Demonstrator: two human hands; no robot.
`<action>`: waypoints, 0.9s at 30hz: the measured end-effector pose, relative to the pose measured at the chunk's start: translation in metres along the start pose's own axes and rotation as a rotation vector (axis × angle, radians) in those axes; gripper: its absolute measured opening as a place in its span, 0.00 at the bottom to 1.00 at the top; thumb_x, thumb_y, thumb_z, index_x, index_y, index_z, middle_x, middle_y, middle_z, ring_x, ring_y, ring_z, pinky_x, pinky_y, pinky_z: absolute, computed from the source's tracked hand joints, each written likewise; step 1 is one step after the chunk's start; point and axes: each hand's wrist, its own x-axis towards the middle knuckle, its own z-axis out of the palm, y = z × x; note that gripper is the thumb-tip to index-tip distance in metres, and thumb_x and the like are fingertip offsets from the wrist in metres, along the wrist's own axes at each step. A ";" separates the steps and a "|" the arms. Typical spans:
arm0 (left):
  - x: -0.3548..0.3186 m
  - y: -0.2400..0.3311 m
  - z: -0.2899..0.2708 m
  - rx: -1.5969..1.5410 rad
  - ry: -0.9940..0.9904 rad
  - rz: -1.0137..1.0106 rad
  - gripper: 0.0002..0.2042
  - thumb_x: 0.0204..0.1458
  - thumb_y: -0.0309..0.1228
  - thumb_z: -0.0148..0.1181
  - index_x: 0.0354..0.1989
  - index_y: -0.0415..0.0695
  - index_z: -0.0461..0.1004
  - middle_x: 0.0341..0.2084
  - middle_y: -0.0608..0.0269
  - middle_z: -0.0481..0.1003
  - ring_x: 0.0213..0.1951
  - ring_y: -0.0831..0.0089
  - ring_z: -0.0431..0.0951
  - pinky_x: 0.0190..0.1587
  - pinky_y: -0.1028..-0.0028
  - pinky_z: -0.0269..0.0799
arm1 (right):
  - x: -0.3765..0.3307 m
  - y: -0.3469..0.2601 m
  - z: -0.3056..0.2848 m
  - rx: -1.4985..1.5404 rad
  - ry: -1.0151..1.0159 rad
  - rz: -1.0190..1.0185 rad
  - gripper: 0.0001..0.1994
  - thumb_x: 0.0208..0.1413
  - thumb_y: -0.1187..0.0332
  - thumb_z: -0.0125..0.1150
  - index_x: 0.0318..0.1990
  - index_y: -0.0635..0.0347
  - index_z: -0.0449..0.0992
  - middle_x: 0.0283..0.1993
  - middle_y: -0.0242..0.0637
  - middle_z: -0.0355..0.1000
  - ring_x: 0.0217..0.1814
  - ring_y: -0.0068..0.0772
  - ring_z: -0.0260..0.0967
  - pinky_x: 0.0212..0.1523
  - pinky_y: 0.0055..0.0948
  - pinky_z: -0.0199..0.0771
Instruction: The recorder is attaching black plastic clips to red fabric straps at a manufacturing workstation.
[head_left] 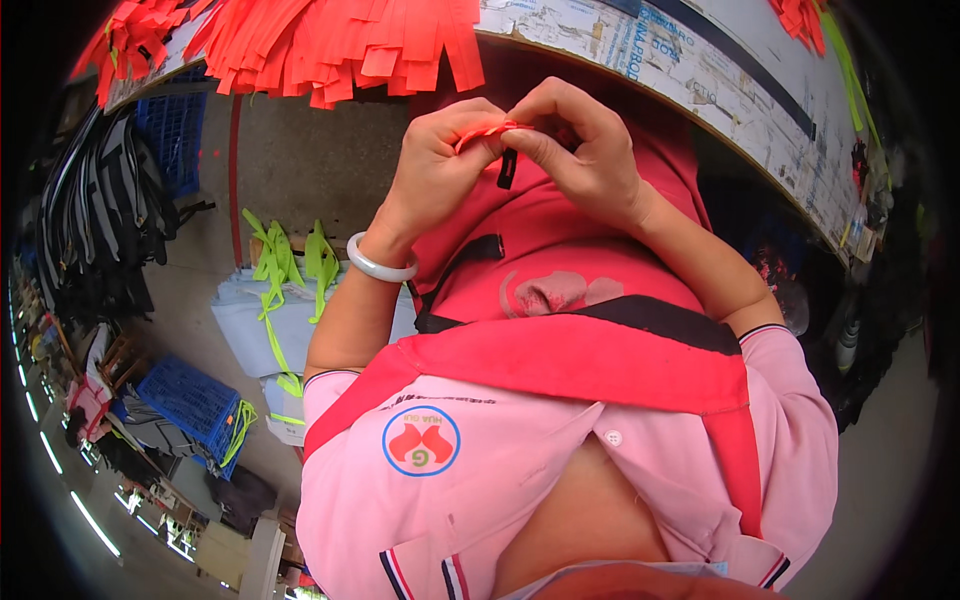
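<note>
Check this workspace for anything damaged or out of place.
The table looks worn: its white surface is scuffed and patchy near the edge. Red strips hang over that edge, somewhat untidily.

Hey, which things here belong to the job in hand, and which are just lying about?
Seemingly in use:
orange-red strip with black tab, pinched by left hand and right hand
matching strips heaped on the table, probably

Seemingly lying about:
black-and-grey straps
blue crate
lime-green ties
</note>
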 end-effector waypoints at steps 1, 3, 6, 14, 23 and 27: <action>-0.001 -0.002 -0.002 0.062 -0.017 0.067 0.05 0.50 0.16 0.57 0.35 0.32 0.77 0.29 0.63 0.74 0.29 0.79 0.72 0.31 0.81 0.67 | 0.001 0.002 0.001 0.002 -0.001 0.001 0.05 0.55 0.76 0.61 0.37 0.65 0.73 0.30 0.33 0.70 0.30 0.18 0.69 0.29 0.19 0.70; -0.002 -0.006 -0.003 0.124 -0.033 0.132 0.05 0.51 0.16 0.57 0.35 0.31 0.76 0.31 0.64 0.74 0.31 0.80 0.71 0.32 0.83 0.67 | 0.004 0.011 0.002 -0.057 0.010 -0.094 0.05 0.56 0.76 0.61 0.37 0.65 0.73 0.30 0.33 0.70 0.30 0.18 0.69 0.29 0.19 0.70; 0.001 -0.010 -0.002 0.189 0.011 0.163 0.05 0.51 0.17 0.58 0.35 0.31 0.76 0.31 0.64 0.74 0.31 0.81 0.72 0.33 0.82 0.68 | 0.004 0.015 0.003 -0.024 0.014 -0.034 0.05 0.56 0.75 0.61 0.37 0.65 0.73 0.31 0.34 0.71 0.31 0.18 0.69 0.31 0.19 0.70; 0.022 -0.016 -0.005 -0.050 -0.054 -0.273 0.06 0.54 0.24 0.60 0.38 0.35 0.77 0.24 0.64 0.74 0.20 0.81 0.71 0.21 0.81 0.66 | -0.004 0.032 -0.010 0.118 0.064 0.185 0.06 0.59 0.71 0.59 0.37 0.66 0.73 0.31 0.31 0.72 0.36 0.17 0.70 0.38 0.20 0.71; 0.075 -0.088 0.071 -1.082 -0.062 -0.608 0.08 0.63 0.28 0.47 0.41 0.35 0.69 0.30 0.61 0.72 0.27 0.77 0.71 0.24 0.81 0.67 | 0.002 0.070 -0.071 -0.184 0.279 0.352 0.10 0.59 0.65 0.59 0.34 0.65 0.72 0.22 0.35 0.75 0.23 0.22 0.72 0.24 0.23 0.69; 0.095 -0.111 0.082 -1.161 -0.020 -0.725 0.08 0.63 0.28 0.44 0.43 0.37 0.67 0.30 0.62 0.71 0.25 0.77 0.69 0.24 0.81 0.66 | 0.010 0.079 -0.074 -0.501 0.292 0.296 0.09 0.57 0.65 0.58 0.34 0.64 0.71 0.21 0.42 0.74 0.23 0.37 0.75 0.25 0.33 0.72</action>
